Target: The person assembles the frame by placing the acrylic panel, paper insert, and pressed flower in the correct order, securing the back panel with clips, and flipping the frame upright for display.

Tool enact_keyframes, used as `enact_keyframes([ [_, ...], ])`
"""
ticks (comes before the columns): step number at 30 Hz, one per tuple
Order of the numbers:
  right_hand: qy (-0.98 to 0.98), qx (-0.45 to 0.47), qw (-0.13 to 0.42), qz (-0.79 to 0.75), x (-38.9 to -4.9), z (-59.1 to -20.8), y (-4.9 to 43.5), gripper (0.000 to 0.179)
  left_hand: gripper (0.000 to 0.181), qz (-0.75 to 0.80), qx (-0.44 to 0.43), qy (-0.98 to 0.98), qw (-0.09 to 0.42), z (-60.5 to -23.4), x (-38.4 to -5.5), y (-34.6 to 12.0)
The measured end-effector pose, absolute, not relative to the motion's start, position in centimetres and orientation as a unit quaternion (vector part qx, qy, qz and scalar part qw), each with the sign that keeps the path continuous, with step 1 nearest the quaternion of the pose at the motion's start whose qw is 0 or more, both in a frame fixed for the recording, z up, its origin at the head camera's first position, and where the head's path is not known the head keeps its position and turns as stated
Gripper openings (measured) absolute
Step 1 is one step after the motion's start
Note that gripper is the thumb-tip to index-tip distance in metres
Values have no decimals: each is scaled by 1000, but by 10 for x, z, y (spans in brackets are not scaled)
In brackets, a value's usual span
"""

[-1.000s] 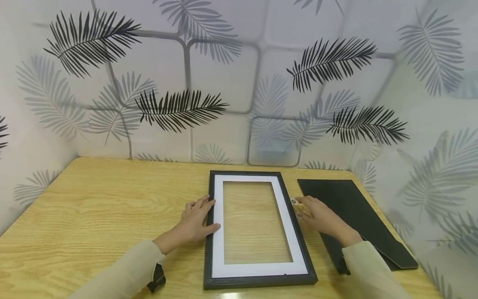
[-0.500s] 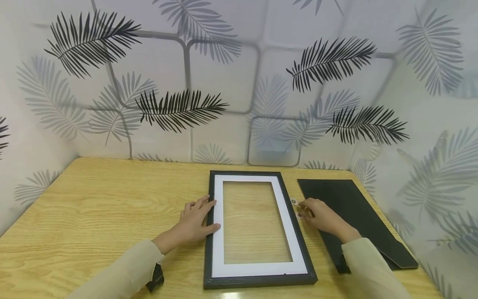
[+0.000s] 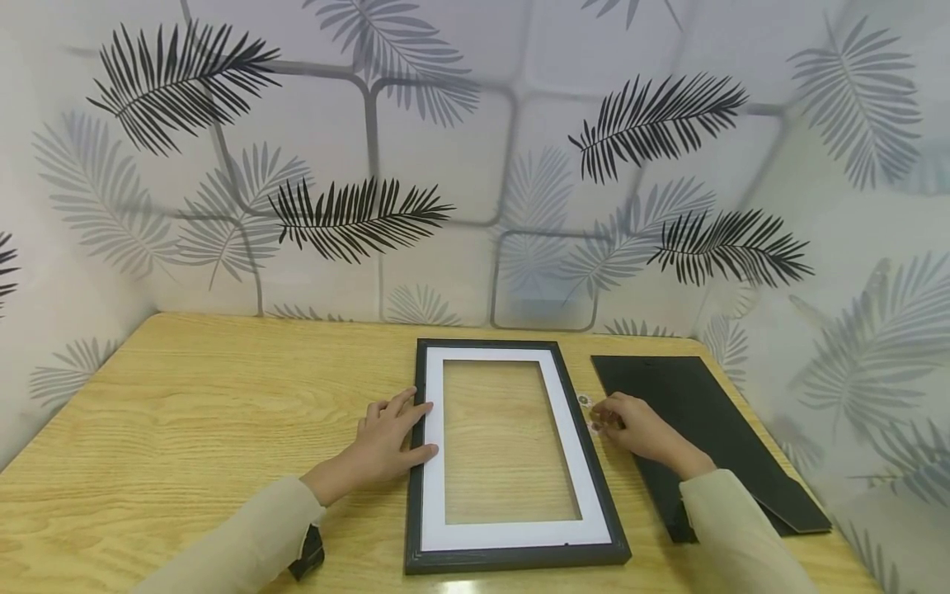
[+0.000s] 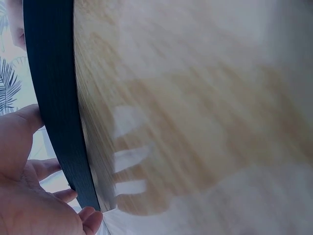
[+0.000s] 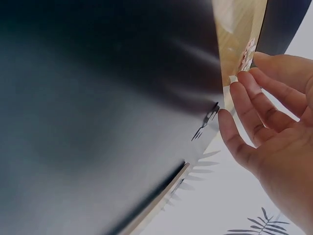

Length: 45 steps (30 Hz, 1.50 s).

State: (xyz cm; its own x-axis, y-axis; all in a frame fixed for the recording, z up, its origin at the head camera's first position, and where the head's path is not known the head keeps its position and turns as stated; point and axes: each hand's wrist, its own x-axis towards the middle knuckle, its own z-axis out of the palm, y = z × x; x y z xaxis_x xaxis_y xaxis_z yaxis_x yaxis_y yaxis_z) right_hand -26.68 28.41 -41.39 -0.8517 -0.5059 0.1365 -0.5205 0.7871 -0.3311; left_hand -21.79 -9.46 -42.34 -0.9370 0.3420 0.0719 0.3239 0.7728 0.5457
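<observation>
A black picture frame (image 3: 604,495) with a white mat (image 3: 519,539) lies flat on the wooden table. My left hand (image 3: 389,437) rests on the frame's left edge, with thumb and fingertips reaching over the border onto the mat. Just right of the frame lie small clear pieces with a flower pattern (image 3: 584,401). Over them is my right hand (image 3: 634,425), fingers bent and fingertips touching or nearly touching the pieces. In the right wrist view, the thumb and index fingertips come close beside the red-and-white patterned pieces (image 5: 247,54); whether one is pinched cannot be made out.
A black backing board (image 3: 683,396) lies to the right, partly beneath the right forearm, with a stand flap (image 3: 797,507) near its lower end. A small black object (image 3: 308,553) shows by the left sleeve. Behind the table (image 3: 223,388) rises a leaf-patterned wall covering (image 3: 445,148).
The right hand's fingers have drawn together and bent more over the patterned pieces, shifting slightly right. The left hand and the frame stay essentially in place.
</observation>
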Motion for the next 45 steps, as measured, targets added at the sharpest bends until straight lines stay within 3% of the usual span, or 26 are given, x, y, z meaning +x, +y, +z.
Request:
enact_keyframes([
  [17,-949,219,-7,225,-279,-419,282,21,58,287,168,943,17,-425,-218,-94],
  [45,-943,221,-55,243,-279,-417,279,24,58,292,168,941,15,-424,-217,-93],
])
